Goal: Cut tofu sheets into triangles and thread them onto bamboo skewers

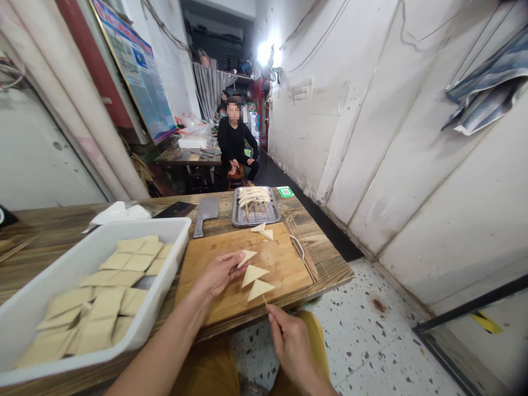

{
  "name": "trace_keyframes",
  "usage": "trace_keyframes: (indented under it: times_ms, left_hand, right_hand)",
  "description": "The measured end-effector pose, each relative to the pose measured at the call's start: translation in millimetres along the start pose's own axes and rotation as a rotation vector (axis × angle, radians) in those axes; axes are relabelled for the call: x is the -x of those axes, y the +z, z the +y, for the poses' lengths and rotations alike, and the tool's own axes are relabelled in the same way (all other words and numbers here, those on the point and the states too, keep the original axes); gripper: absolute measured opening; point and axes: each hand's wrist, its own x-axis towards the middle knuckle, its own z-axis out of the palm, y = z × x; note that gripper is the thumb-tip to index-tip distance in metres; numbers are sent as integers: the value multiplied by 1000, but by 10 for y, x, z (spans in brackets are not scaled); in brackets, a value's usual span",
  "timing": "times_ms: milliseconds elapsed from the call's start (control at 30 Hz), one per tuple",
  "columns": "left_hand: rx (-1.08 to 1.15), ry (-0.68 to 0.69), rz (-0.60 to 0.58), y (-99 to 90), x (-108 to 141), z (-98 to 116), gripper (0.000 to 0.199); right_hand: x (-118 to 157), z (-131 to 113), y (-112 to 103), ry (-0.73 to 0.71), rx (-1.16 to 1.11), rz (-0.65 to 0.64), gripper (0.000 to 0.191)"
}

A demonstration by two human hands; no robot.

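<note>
My right hand point(291, 335) pinches the lower end of a thin wooden skewer point(265, 300) at the front of the cutting board point(202, 250). Two pale triangular tofu slices, a near one point(260, 289) and a farther one point(253, 275), sit in line on the skewer. My left hand point(220, 272) grips another triangular tofu slice point(248, 257) just beyond them, over the board. Whether the skewer passes through that one cannot be made out. Two more loose triangles point(268, 234) lie at the board's far edge.
At left stands a white tub point(165, 286) of square tofu slices point(109, 308). Behind the board are a cleaver point(208, 209) and a metal tray point(272, 220) with filled skewers. Loose skewers point(307, 247) lie right of the board. A person point(237, 143) sits farther back.
</note>
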Motion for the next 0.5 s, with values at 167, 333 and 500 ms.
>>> trace_keyframes:
  times_ms: [167, 333, 500]
  left_hand:
    - [0, 8, 18, 30, 17, -15, 11]
    - [0, 2, 42, 36, 27, -35, 10]
    - [3, -9, 49, 25, 37, -59, 8]
  right_hand:
    - [-24, -9, -5, 5, 6, -8, 32]
    - [-18, 2, 4, 27, 12, -28, 32]
    - [-31, 32, 31, 30, -3, -15, 31]
